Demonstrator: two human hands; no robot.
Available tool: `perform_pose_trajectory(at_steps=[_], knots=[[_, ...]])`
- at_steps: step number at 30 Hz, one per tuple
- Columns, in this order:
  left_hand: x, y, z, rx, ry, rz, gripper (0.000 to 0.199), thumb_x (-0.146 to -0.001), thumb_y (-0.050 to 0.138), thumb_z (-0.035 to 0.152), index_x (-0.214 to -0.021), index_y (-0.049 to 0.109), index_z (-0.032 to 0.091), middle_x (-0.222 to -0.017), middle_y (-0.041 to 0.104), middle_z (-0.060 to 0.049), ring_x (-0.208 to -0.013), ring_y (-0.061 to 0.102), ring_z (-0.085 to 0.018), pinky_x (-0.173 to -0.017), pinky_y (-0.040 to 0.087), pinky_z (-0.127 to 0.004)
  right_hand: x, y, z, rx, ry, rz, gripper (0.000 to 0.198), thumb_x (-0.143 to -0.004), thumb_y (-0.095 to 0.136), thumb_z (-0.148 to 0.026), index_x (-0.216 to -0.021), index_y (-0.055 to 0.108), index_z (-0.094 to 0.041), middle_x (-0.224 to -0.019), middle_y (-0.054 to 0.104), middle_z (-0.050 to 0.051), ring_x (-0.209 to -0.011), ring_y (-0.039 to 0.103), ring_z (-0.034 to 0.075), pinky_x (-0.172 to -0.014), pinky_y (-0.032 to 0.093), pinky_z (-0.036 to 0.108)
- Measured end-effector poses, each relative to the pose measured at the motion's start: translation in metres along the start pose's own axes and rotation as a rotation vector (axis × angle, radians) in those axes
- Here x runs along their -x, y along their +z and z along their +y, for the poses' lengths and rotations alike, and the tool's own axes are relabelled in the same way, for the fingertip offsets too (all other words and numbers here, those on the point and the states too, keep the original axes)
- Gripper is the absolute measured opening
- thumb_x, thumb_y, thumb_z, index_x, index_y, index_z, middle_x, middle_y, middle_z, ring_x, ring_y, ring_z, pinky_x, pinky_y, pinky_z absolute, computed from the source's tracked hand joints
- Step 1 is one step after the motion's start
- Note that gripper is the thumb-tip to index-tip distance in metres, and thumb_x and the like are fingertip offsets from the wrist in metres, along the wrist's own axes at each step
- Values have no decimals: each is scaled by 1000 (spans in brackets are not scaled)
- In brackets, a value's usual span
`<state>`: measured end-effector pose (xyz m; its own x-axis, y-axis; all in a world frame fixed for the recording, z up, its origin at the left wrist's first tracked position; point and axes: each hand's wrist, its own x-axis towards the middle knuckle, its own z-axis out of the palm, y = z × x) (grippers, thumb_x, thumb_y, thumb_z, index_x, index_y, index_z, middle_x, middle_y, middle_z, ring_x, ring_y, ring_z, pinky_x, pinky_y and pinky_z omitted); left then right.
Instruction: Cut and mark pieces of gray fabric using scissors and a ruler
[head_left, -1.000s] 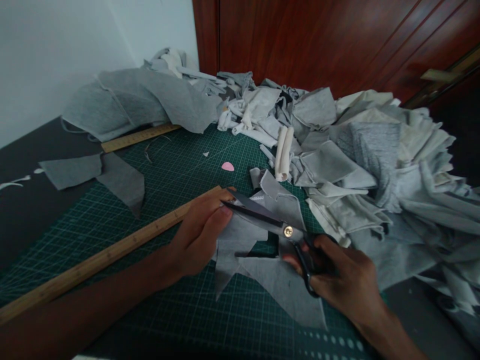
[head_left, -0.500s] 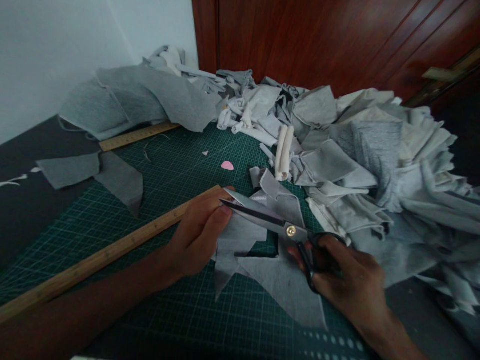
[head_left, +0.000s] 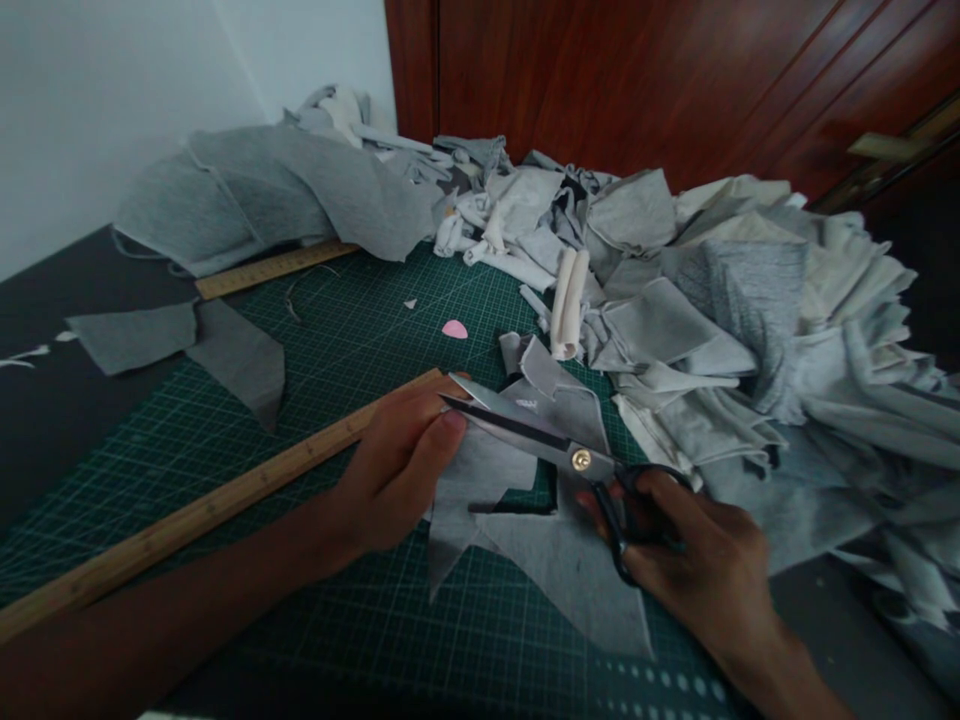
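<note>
In my right hand [head_left: 705, 560] are black-handled scissors [head_left: 525, 425], pointing left with the blades slightly parted. Their tips reach the fingers of my left hand [head_left: 409, 460], which is closed in a pinch. Whatever lies between those fingers is hidden or too small to make out. Beneath the scissors, a cut piece of grey fabric [head_left: 577, 570] lies on the green cutting mat [head_left: 360, 640], with angular edges and a gap in its middle. More grey fabric [head_left: 480, 465] shows right beside my left fingertips, and a small white patch is visible behind the blades.
A long wooden ruler [head_left: 210, 510] passes under my left hand; another ruler [head_left: 277, 268] lies farther back. Pink chalk [head_left: 454, 329] and grey scraps [head_left: 240, 355] rest on the mat. Heaped fabric [head_left: 675, 310] fills the back and right, before a brown wooden door [head_left: 637, 90].
Both hands and the scissors stay almost in place. The scissors' pivot has shifted very slightly to the left, and the view has moved a little.
</note>
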<state>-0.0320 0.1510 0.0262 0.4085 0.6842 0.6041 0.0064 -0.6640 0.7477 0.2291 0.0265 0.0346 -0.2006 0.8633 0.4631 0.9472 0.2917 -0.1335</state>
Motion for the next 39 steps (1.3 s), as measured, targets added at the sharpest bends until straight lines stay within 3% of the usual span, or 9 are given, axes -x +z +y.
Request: perform_pose_trajectory(at_steps=[16, 25, 29, 33, 36, 39], knots=[[-2, 1, 0, -57, 12, 43, 34, -106, 43, 23, -75, 54, 22, -67, 57, 2, -64, 55, -16, -65, 50, -32, -13, -10, -5, -8, -19, -11, 15, -71, 46, -13, -76, 57, -22, -48, 56, -5, -36, 54, 11, -40, 36, 21], [1, 0, -3, -46, -67, 36, 41, -107, 42, 32, -68, 51, 24, -62, 52, 1, -60, 54, -18, -66, 50, -35, -13, -11, -5, -21, -33, -9, 14, -74, 46, -12, -72, 56, -22, -48, 56, -5, -34, 55, 11, -40, 36, 22], [-2, -1, 0, -35, -63, 7, 37, -107, 42, 31, -72, 54, 23, -64, 54, 1, -59, 52, -17, -58, 44, -33, -11, -10, -5, -29, -19, -8, 15, -80, 47, -13, -75, 59, -20, -48, 54, -6, -33, 51, 9, -39, 35, 21], [-7, -2, 5, -19, -170, -3, 37, -105, 45, 31, -70, 54, 22, -62, 53, 2, -54, 49, -15, -49, 39, -30, -10, -6, -3, -99, 78, 9, 25, -93, 63, -25, -69, 55, -21, -49, 52, -8, -33, 49, 7, -39, 35, 19], [-11, -1, 9, -2, -229, 49, 41, -101, 54, 30, -62, 48, 21, -59, 50, 3, -49, 45, -11, -44, 36, -26, -10, -2, -1, -156, 116, 1, 37, -93, 73, -42, -69, 54, -21, -50, 53, -7, -36, 50, 7, -39, 37, 18], [-13, 0, 10, 82, -261, 64, 37, -100, 60, 27, -64, 54, 19, -57, 46, 6, -40, 43, -6, -33, 33, -19, -9, 1, 0, -182, 116, -17, 38, -93, 74, -48, -73, 55, -21, -53, 55, -7, -37, 52, 7, -40, 38, 17]])
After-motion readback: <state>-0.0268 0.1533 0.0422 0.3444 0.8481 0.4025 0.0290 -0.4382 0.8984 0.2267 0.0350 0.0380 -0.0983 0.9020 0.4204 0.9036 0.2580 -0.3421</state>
